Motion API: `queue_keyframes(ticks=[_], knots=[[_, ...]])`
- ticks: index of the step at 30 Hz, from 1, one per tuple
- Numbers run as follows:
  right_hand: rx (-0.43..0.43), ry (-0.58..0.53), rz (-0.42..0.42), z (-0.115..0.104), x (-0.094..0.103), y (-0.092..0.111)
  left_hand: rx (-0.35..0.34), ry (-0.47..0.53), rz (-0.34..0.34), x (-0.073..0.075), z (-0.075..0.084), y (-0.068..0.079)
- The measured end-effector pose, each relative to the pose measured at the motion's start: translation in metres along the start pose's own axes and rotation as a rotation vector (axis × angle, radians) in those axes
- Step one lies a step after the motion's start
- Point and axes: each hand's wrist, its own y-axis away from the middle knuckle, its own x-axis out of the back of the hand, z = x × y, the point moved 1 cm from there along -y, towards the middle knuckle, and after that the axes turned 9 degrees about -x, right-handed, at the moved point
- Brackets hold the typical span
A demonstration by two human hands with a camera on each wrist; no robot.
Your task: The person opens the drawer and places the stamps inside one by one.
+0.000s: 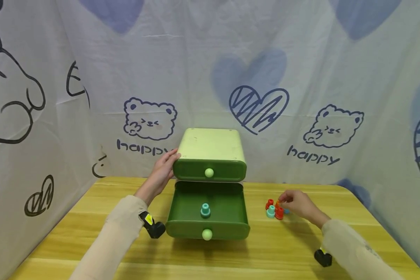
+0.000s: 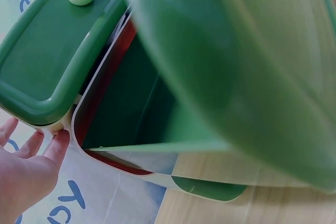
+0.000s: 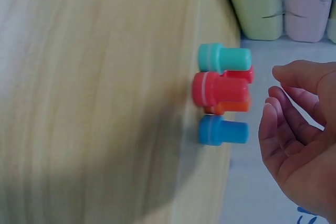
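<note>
My left hand (image 1: 160, 171) rests on the side of a cream-and-green two-drawer box (image 1: 211, 144), its fingertips against the casing beside the upper drawer front (image 2: 42, 51). Below, the lower drawer (image 1: 182, 228) is pulled out, with one teal peg-shaped piece (image 1: 205, 210) standing inside. My right hand (image 1: 301, 206) hovers at a cluster of small peg-shaped pieces, thumb and fingers apart with nothing between them in the right wrist view. The cluster has a teal piece (image 3: 234, 59), a red piece (image 3: 223, 89), a second red piece (image 1: 269, 203), an orange piece (image 3: 237, 107) and a blue piece (image 3: 228, 130).
The box stands on a wood-grain table (image 1: 210, 268). Behind it hangs a white cloth (image 1: 196, 77) printed with hearts and bears. Pale green round knobs (image 1: 207, 234) stick out from the drawer fronts.
</note>
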Motion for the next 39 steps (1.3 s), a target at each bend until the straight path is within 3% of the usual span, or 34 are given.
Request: queue_keyframes(ticks=[5,25,39], knots=[[-0.038,0.011,0.002,0.004,-0.005,0.002,0.000,-0.007,0.001,0.000,0.000,0.000],[0.015,0.012,-0.005,0.024,-0.024,0.004,-0.008,0.007,0.005,0.000,0.001,0.000],[0.009,0.043,0.048,0.026,-0.028,0.007,-0.006,-0.001,0.012,0.000,0.001,-0.001]])
